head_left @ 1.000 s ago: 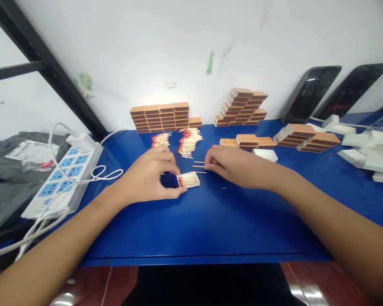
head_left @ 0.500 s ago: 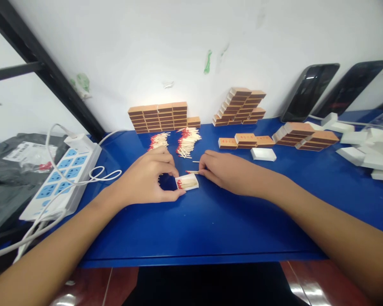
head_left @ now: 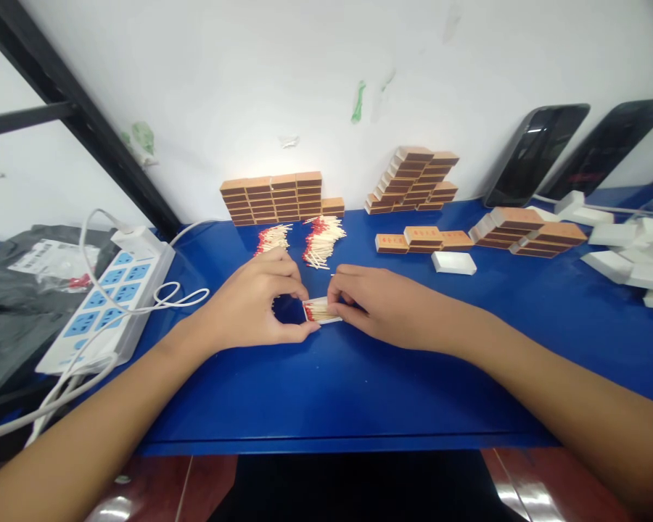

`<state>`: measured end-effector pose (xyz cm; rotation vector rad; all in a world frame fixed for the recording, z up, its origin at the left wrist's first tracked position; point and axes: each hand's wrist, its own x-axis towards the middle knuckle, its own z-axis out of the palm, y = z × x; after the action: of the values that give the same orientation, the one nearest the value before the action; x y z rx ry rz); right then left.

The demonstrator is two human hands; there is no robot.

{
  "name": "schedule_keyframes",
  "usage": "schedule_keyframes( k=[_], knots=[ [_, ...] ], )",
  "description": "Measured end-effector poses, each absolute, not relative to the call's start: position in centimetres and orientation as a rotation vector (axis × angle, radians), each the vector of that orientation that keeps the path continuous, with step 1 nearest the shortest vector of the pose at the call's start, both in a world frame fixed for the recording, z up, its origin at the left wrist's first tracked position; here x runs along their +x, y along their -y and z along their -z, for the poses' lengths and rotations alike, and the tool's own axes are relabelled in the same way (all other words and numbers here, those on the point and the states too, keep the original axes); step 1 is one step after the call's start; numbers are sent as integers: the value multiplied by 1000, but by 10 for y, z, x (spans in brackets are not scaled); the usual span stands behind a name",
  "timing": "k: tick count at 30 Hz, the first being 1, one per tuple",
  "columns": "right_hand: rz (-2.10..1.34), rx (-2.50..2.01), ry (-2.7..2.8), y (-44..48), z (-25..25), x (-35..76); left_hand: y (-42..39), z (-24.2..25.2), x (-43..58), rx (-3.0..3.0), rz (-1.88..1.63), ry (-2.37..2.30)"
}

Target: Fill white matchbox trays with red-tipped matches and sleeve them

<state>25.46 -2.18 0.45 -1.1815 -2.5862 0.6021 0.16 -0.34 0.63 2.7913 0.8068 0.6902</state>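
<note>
A small white matchbox tray (head_left: pixel 319 311) filled with red-tipped matches lies on the blue table (head_left: pixel 359 384). My left hand (head_left: pixel 255 301) pinches the tray's left end between thumb and fingers. My right hand (head_left: pixel 378 301) covers the tray's right end, its fingers curled on the matches there. Two loose heaps of matches (head_left: pixel 322 239) lie just beyond my hands.
Stacks of brown matchboxes (head_left: pixel 275 197) stand along the wall, with more (head_left: pixel 413 181) at the centre and right (head_left: pixel 527 233). White inner trays (head_left: pixel 454 262) lie to the right. A white power strip (head_left: pixel 112 297) with cables sits on the left. Two dark phones (head_left: pixel 533 152) lean on the wall.
My right hand moved left from the loose matches on the table, picked one up and brought it onto the tray. My left hand stayed holding the tray.
</note>
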Motion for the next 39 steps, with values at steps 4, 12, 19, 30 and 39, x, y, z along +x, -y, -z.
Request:
schedule_keyframes(
  k=[4,12,19,30,39],
  knots=[
    [-551,-1113,2550,21,-9,258,5,-7,3,2794,-708,-785],
    [-607,-1090,2561,19,-8,256,8,-8,5,2809,-738,-757],
    [-681,-1044,2494,18,-6,254,10,-8,6,2811,-752,-738],
    [-418,-1130,2450,7,-9,265,8,-8,5,2807,-694,-764],
    [-400,-1376,2530,-16,7,277,7,-7,3,2802,-670,-790]
  ],
)
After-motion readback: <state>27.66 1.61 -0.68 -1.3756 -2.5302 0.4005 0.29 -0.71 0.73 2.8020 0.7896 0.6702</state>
